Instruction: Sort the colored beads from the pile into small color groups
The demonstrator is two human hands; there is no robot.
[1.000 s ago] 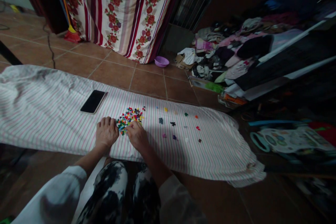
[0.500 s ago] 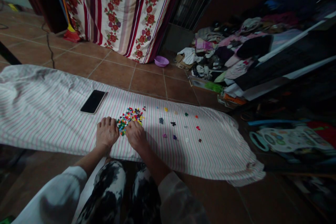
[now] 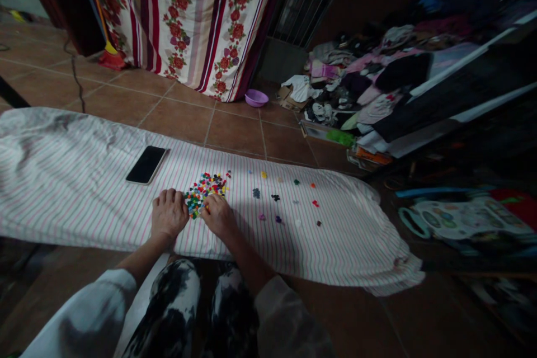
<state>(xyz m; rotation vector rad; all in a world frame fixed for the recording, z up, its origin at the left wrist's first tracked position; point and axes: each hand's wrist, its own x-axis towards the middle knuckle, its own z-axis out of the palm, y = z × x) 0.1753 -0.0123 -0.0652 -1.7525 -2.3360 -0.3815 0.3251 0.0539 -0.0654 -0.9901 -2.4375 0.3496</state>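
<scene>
A mixed pile of tiny coloured pieces, like beads (image 3: 208,183), lies on the striped cloth (image 3: 335,257) between and beyond my hands. My left hand (image 3: 170,216) rests palm down at the pile's left edge, fingers slightly apart, holding nothing that shows. Over the pile's near right side, my right hand (image 3: 220,217) has its fingers drawn together in a pinch. A yellow-orange speck shows by its fingertips; whether it is gripped is unclear. To the right, small single-colour groups stand in rows, among them grey pieces (image 3: 256,193), black pieces (image 3: 275,197) and red pieces (image 3: 315,203).
A dark-screened phone (image 3: 146,165) lies on the cloth left of the pile. Beyond, on the tiled floor, are a purple basin (image 3: 256,98), a red broom (image 3: 111,60) and a floral curtain (image 3: 180,17). Heaped clothes (image 3: 356,78) fill the back right.
My right hand's fingers have shifted slightly at the pile, and a yellow-orange speck now shows by them. My left hand stays in place. The view has shifted a little.
</scene>
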